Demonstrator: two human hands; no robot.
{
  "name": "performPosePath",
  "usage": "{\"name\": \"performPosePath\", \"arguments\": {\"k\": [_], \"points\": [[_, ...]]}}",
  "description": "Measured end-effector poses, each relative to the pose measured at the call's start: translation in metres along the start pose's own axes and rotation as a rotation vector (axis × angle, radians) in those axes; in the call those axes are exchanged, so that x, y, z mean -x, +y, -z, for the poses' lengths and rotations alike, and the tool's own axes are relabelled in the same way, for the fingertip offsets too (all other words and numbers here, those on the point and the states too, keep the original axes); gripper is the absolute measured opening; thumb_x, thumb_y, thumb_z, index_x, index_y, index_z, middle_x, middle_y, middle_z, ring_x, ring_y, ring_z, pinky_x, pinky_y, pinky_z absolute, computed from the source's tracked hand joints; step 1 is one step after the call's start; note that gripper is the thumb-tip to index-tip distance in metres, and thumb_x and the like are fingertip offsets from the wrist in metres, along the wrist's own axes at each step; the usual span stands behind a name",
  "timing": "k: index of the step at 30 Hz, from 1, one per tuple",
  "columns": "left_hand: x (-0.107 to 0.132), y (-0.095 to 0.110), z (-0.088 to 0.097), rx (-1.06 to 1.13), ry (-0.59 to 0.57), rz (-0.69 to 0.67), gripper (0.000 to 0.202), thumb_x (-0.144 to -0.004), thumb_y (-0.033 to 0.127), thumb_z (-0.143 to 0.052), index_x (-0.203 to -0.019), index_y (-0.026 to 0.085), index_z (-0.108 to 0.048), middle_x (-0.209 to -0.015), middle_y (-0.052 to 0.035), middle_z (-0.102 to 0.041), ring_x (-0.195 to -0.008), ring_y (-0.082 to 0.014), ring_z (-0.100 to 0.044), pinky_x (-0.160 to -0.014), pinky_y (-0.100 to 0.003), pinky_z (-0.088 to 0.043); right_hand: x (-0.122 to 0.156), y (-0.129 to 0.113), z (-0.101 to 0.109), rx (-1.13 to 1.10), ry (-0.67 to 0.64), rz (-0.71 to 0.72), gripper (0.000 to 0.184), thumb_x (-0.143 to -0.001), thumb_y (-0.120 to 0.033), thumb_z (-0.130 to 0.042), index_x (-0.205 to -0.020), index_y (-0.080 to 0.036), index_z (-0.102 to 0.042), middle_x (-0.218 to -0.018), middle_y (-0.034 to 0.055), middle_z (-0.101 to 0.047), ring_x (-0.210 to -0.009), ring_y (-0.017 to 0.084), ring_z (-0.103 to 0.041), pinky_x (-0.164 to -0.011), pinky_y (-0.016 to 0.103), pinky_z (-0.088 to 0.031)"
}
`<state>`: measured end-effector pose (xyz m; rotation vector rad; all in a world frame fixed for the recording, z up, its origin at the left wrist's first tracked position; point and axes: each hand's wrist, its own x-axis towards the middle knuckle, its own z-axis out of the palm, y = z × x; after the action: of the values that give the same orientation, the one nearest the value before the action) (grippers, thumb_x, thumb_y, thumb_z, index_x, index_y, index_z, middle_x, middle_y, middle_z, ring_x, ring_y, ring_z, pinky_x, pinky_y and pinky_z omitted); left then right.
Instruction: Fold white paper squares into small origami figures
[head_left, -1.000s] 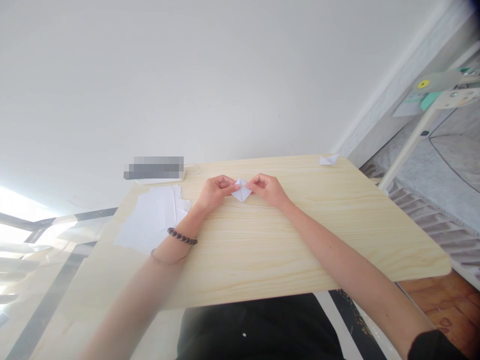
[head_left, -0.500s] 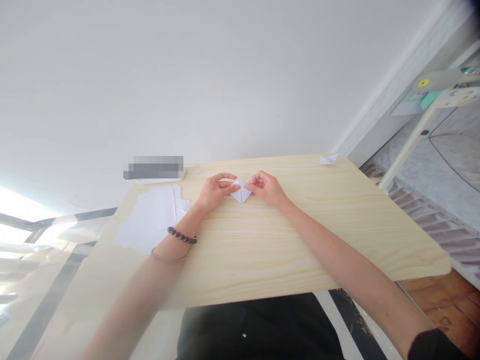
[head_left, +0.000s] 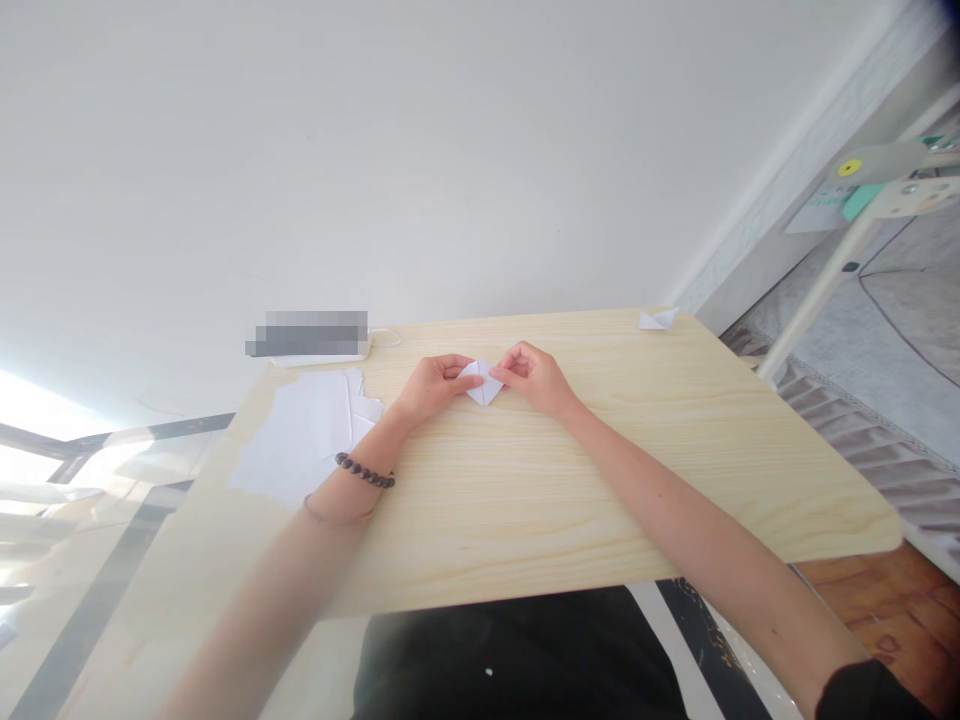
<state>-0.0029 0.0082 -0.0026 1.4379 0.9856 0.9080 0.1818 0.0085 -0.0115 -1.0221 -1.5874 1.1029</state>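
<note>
A small folded piece of white paper [head_left: 484,393], diamond-shaped with a crease down its middle, is held between my two hands above the far half of the table. My left hand [head_left: 436,388] pinches its left side, the thumb lying across the front face. On the other side, my right hand [head_left: 534,376] grips the right corner between thumb and curled fingers. Both hands' fingertips behind the paper are partly hidden.
White sheets with torn edges [head_left: 300,430] lie on the wooden table [head_left: 525,520] beside my left forearm. A blurred-out device [head_left: 319,345] sits at the back left. Another folded white paper [head_left: 658,320] rests at the far right corner. A white wall [head_left: 450,170] stands behind.
My left thumb has slid a little to the right across the paper, and the left fingers have closed together behind it. My right hand has hardly moved.
</note>
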Motion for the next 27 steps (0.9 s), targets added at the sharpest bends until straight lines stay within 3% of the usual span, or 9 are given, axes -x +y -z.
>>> {"name": "performPosePath", "arguments": {"k": [6, 16, 27], "points": [[-0.0001, -0.0006, 0.0014, 0.045, -0.01, 0.046, 0.041, -0.058, 0.036, -0.072, -0.09, 0.012, -0.064, -0.081, -0.0075, -0.068, -0.074, -0.0194, -0.062, -0.073, -0.033, -0.047, 0.0007, -0.0018, -0.0003, -0.002, -0.01, 0.003, 0.027, -0.065, -0.039, -0.063, -0.07, -0.019, -0.046, -0.07, 0.0002, -0.057, -0.061, 0.012, -0.056, -0.058, 0.029, -0.048], [0.0014, 0.0034, -0.0009, 0.063, -0.059, 0.05, 0.04, -0.063, 0.036, -0.069, -0.095, 0.014, -0.064, -0.09, -0.0075, -0.068, -0.086, -0.0205, -0.061, -0.08, -0.034, -0.046, -0.0009, -0.0005, 0.0008, 0.003, 0.041, 0.007, 0.028, -0.065, -0.041, -0.062, -0.07, -0.019, -0.044, -0.068, -0.0009, -0.055, -0.061, 0.012, -0.054, -0.057, 0.027, -0.047], [0.0, -0.0003, 0.0015, 0.058, -0.081, 0.053, 0.04, -0.061, 0.034, -0.07, -0.096, 0.015, -0.064, -0.089, -0.0069, -0.068, -0.085, -0.0207, -0.061, -0.082, -0.035, -0.046, -0.001, -0.0014, 0.0012, 0.008, 0.041, 0.004, 0.029, -0.066, -0.041, -0.061, -0.069, -0.02, -0.043, -0.067, -0.001, -0.054, -0.061, 0.012, -0.054, -0.058, 0.027, -0.047]]}}
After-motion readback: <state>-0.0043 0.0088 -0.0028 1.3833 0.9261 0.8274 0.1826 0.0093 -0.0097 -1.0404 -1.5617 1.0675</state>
